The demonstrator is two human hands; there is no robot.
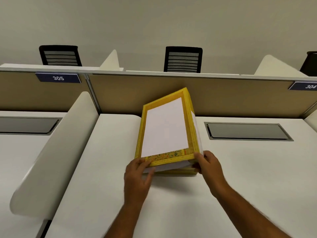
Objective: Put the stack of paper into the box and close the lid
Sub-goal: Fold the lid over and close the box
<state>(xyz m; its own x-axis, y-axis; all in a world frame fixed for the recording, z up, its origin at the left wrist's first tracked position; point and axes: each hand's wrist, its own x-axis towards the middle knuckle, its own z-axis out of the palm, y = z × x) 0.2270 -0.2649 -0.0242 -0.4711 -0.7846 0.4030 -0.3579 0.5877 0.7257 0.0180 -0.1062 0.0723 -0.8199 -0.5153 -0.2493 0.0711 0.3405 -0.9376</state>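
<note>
A yellow box lid [164, 127] with a white inner face stands tilted up on the white desk [240, 177], its inside facing me. Under its near edge shows the white stack of paper [169, 167], and a strip of paper also shows along the lid's right side. Below the paper, a sliver of the yellow box base [181, 172] is visible. My left hand [137, 176] grips the lid's near left corner, thumb on the patterned rim. My right hand [208, 164] holds the near right corner. The rest of the box is hidden behind the lid.
A curved white side divider [56, 152] rises on the left. A tan back partition [223, 97] closes off the desk behind the box. A grey cable hatch [247, 132] is set into the desk at the right. Black chairs [183, 60] stand beyond the partition.
</note>
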